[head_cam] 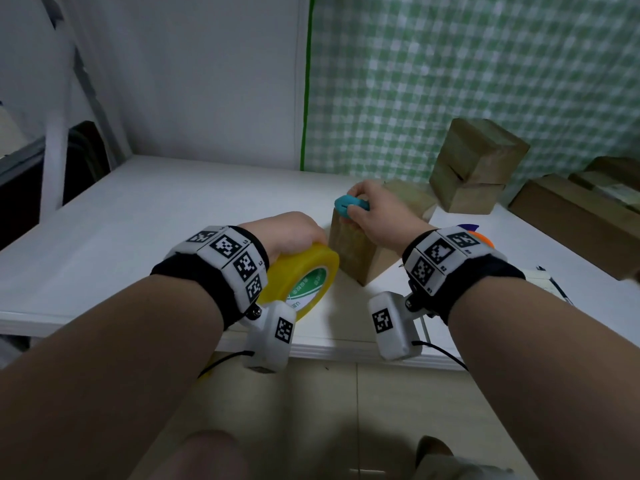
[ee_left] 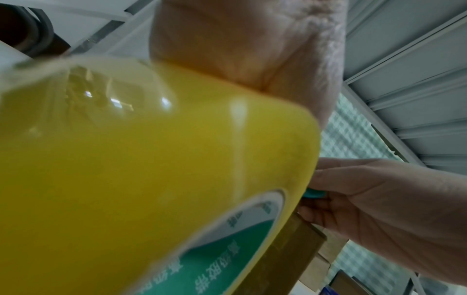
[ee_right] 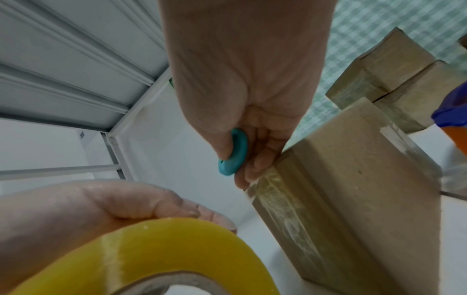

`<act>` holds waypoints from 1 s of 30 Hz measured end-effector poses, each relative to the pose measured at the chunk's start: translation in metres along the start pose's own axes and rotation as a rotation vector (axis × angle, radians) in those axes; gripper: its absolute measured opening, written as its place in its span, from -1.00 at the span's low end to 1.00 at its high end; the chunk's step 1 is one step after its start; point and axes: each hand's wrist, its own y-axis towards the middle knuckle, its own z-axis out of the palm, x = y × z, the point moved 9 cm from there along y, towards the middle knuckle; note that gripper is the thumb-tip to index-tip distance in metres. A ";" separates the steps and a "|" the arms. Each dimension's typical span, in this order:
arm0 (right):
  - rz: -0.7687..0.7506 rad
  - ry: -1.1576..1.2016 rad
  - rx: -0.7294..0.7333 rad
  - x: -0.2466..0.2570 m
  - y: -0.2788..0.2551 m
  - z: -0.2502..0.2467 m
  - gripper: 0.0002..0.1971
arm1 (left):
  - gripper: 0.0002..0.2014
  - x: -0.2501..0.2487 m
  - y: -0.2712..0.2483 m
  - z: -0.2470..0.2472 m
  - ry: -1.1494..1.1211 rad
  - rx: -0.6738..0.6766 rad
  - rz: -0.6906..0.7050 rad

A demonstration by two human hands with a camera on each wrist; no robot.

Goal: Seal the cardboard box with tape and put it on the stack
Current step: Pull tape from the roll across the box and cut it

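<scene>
A small brown cardboard box point(head_cam: 356, 252) stands on the white table point(head_cam: 138, 230), with clear tape along its near edge point(ee_right: 285, 211). My left hand point(head_cam: 294, 233) grips a big yellow tape roll point(head_cam: 299, 277) just left of the box; the roll fills the left wrist view point(ee_left: 151, 179). My right hand point(head_cam: 374, 209) pinches a small teal cutter point(head_cam: 346, 204) at the box's top left corner, thumb on its face point(ee_right: 233, 152). A stack of two sealed boxes point(head_cam: 474, 164) stands at the back right.
Flat brown cartons point(head_cam: 581, 216) lie at the far right. An orange and purple object point(head_cam: 479, 235) sits behind my right wrist. A green-checked curtain point(head_cam: 450, 71) hangs behind the table, and a white wall point(head_cam: 190, 81) closes the back left.
</scene>
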 end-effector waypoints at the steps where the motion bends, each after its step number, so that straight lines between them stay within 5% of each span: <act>1: -0.016 -0.024 0.023 0.003 0.000 0.002 -0.72 | -0.66 0.000 0.000 0.000 0.003 0.000 -0.002; 10: -0.045 -0.250 0.076 0.006 0.003 0.007 -0.70 | -0.63 0.001 0.000 -0.002 0.024 -0.009 -0.002; 30: -0.096 -0.356 0.087 0.012 0.005 0.014 -0.72 | -0.61 0.002 0.008 -0.003 -0.002 -0.008 -0.011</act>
